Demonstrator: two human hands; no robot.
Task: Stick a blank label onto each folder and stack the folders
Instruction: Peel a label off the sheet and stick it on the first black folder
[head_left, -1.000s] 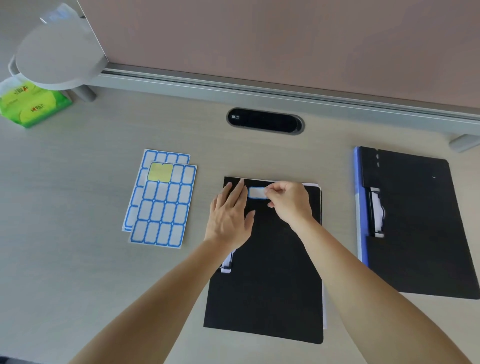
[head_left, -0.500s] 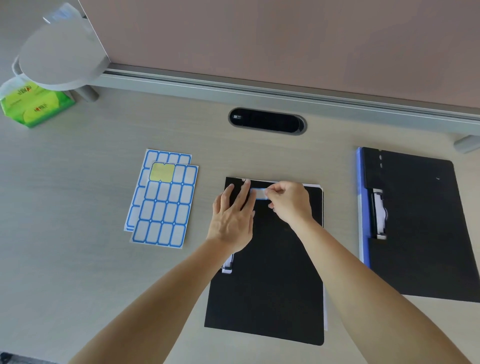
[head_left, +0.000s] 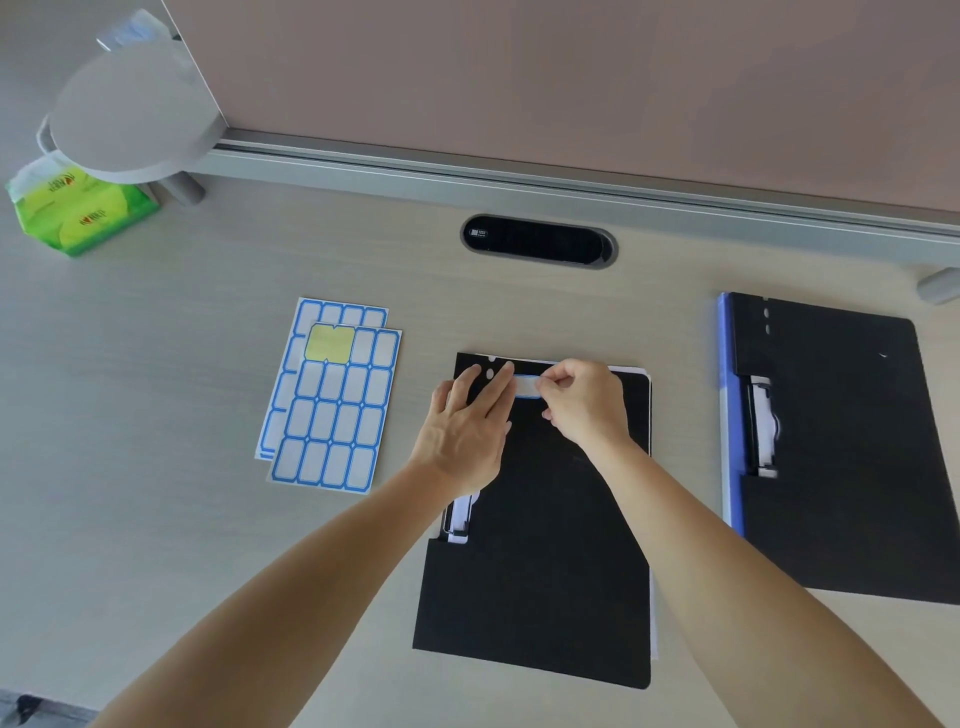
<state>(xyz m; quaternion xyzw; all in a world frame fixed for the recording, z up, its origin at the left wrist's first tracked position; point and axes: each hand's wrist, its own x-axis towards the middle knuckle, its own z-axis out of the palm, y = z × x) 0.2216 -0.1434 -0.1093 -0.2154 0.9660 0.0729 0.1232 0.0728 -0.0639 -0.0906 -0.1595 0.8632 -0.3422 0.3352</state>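
- Blank label (head_left: 527, 387): white with a blue border, positioned at the far edge of the black folder (head_left: 545, 545) in the centre of the worktop (head_left: 156, 467).
- Right hand (head_left: 584, 402): fingers pinch the right end of the label.
- Left hand (head_left: 465, 431): fingers extended flat, pressing on the far left corner of the folder, fingertips beside the label's left end.
- Second folder (head_left: 841, 447): black with a blue spine, lying flat to the right, well apart.
- Label sheets (head_left: 332, 397): two overlapping, left of the centre folder.
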